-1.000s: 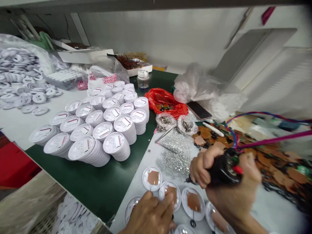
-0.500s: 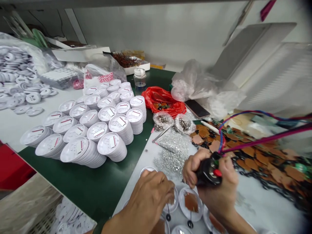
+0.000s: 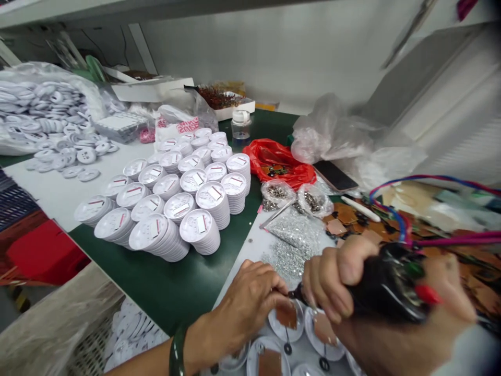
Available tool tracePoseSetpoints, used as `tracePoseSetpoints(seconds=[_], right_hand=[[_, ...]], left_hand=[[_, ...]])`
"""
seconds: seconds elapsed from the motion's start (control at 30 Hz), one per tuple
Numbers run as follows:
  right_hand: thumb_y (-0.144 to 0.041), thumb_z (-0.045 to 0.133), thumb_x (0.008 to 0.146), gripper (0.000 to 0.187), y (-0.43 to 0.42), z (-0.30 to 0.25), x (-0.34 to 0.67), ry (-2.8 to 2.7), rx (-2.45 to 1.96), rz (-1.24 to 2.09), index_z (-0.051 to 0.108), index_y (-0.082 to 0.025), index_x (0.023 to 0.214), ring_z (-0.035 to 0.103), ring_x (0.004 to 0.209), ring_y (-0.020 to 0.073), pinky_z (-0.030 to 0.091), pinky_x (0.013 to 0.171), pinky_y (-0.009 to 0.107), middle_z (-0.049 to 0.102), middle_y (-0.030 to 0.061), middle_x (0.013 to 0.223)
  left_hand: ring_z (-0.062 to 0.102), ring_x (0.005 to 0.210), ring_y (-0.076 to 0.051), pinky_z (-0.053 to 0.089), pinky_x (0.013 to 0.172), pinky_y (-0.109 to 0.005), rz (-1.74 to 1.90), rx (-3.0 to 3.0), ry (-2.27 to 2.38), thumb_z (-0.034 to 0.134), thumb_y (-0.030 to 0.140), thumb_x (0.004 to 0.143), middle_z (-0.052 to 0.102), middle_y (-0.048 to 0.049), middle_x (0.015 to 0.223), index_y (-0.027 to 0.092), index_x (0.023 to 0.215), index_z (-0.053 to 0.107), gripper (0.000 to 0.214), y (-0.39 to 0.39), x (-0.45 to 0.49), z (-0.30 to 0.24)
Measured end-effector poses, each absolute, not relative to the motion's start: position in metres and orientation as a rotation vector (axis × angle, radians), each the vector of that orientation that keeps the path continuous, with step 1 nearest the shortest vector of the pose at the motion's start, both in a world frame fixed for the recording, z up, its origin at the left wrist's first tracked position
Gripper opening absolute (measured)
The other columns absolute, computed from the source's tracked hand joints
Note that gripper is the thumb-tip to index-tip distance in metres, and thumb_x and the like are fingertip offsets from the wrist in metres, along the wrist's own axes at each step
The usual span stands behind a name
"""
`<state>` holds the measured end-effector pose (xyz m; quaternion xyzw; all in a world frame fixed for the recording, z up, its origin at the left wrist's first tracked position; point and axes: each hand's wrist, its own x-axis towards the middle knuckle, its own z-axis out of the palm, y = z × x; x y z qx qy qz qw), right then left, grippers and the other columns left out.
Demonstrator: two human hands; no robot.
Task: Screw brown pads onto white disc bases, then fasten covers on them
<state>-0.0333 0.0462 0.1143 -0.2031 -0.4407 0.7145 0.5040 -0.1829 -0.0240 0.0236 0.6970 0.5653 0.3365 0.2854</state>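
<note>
Black corded handheld tool (image 3: 391,282) gripped firmly inside closed fingers of right hand (image 3: 336,282), its thin tip just beside curled fingers of left hand (image 3: 242,313), any held thing there not clear, above white round disc (image 3: 293,332) with brown patch (image 3: 285,316), near bag of silver rhinestones (image 3: 293,232).

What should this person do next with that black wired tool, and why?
Probably touch the black wired tool to the brown square on the white disc: the right hand holds its tip just beside that square, where the left hand rests its fingers.
</note>
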Motion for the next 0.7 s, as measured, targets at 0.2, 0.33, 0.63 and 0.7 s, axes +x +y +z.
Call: tracePoseSetpoints(seconds=[0.2,0.33,0.63,0.7], right_hand=[[-0.068,0.055,0.091,0.055,0.042,0.120,-0.045,-1.015,-0.462,1.777,0.069,-0.022,0.066,0.048,0.036,0.0139,0.042,0.041,0.029,0.052,-0.0002,0.043],[-0.070,0.051,0.091,0.057,0.044,0.122,-0.052,-0.997,-0.437,1.831,0.068,-0.022,0.066,0.047,0.035,0.0137,0.040,0.039,0.029,0.051,-0.0006,0.044],[-0.073,0.050,0.090,0.056,0.039,0.124,-0.062,-1.075,-0.360,1.978,0.069,-0.024,0.071,0.049,0.040,0.0168,0.044,0.045,0.034,0.052,0.0010,0.047],[-0.074,0.050,0.089,0.055,0.037,0.123,-0.065,-1.090,-0.353,2.004,0.070,-0.025,0.073,0.048,0.041,0.0187,0.043,0.044,0.036,0.052,0.0020,0.047]], left_hand=[[0.063,0.091,-0.014,0.039,0.100,-0.032,0.954,1.824,1.391,0.056,0.021,0.107,0.068,0.0031,0.094,0.022,0.097,0.064,0.013,-0.035,-0.200,0.011],[0.063,0.090,-0.014,0.041,0.097,-0.031,1.001,1.878,1.345,0.050,0.025,0.109,0.068,0.0011,0.094,0.021,0.097,0.063,0.019,-0.039,-0.207,0.014],[0.064,0.078,-0.014,0.044,0.086,-0.029,1.142,1.717,1.341,0.044,0.038,0.111,0.070,0.0005,0.082,0.020,0.081,0.065,0.041,-0.044,-0.216,0.022],[0.064,0.076,-0.014,0.044,0.084,-0.029,1.160,1.675,1.338,0.043,0.042,0.111,0.070,0.0004,0.079,0.019,0.079,0.065,0.045,-0.045,-0.217,0.020]])
